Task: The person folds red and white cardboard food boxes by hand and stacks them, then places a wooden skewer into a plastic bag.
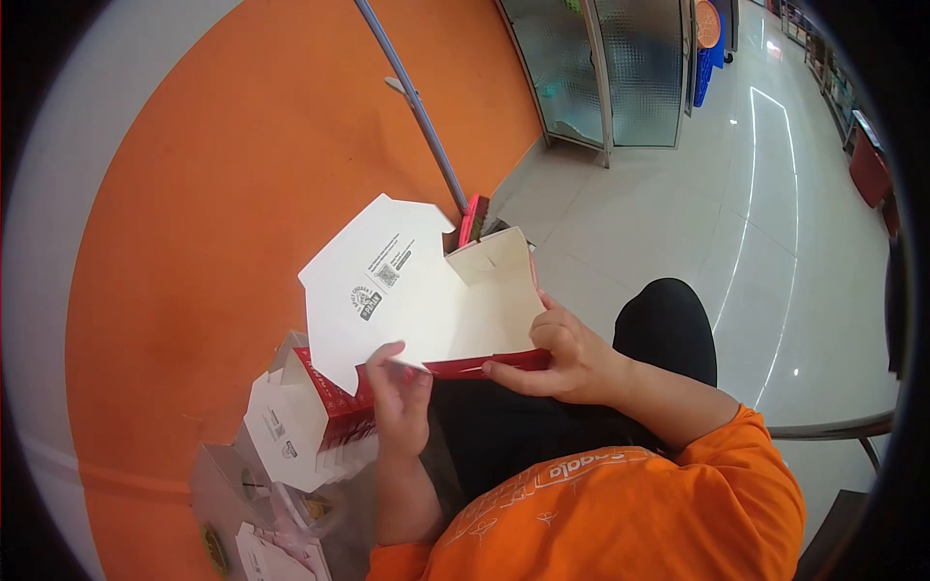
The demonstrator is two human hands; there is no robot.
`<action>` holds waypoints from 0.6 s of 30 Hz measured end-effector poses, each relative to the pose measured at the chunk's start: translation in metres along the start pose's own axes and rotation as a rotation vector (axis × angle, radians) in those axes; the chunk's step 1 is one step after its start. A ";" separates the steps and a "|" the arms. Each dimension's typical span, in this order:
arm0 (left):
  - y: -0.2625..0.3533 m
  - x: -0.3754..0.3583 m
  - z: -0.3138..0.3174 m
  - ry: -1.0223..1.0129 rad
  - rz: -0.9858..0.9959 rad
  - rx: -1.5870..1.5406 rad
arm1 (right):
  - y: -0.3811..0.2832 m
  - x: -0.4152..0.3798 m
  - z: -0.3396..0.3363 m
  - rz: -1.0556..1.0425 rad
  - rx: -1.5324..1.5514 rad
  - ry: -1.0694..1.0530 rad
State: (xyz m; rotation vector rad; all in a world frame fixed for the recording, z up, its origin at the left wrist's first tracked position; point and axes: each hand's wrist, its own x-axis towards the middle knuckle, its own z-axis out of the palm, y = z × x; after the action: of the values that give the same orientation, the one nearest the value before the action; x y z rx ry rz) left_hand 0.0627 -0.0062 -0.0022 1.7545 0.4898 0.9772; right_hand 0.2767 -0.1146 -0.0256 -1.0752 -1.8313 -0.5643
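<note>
Although its walls stand raised, the paper box has its lid unclosed; above the lap, the left hand pinches its near edge, the right hand its near right corner.

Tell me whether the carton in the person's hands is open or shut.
Open: the carton's white inside shows, and its printed lid flap is folded outward.

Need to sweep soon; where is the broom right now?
In the head view, the broom is at upper centre by the orange wall, its pink head just beyond the open box.
</note>
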 end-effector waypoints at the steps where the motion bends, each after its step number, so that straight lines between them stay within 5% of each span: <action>1: -0.005 -0.001 -0.003 -0.023 -0.009 -0.092 | -0.001 0.001 -0.003 -0.001 -0.005 0.002; 3: -0.017 -0.005 0.005 0.062 0.028 -0.193 | -0.003 -0.001 -0.008 0.189 0.013 0.057; 6: -0.021 -0.004 0.012 0.158 0.443 0.130 | -0.002 0.004 -0.011 0.276 -0.010 0.120; 11: -0.010 -0.008 0.024 0.232 0.310 0.083 | -0.004 0.008 -0.005 0.117 0.102 0.051; 15: -0.017 -0.008 0.036 0.271 0.338 0.416 | -0.011 0.006 0.004 0.095 0.120 -0.001; 18: -0.018 -0.003 0.041 0.363 0.293 0.258 | -0.012 0.013 -0.003 0.075 0.027 -0.049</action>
State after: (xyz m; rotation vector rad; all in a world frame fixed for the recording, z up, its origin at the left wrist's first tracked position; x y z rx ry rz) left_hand 0.0960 -0.0257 -0.0255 1.9201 0.6206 1.5114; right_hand 0.2652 -0.1175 -0.0123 -1.1437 -1.8274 -0.4712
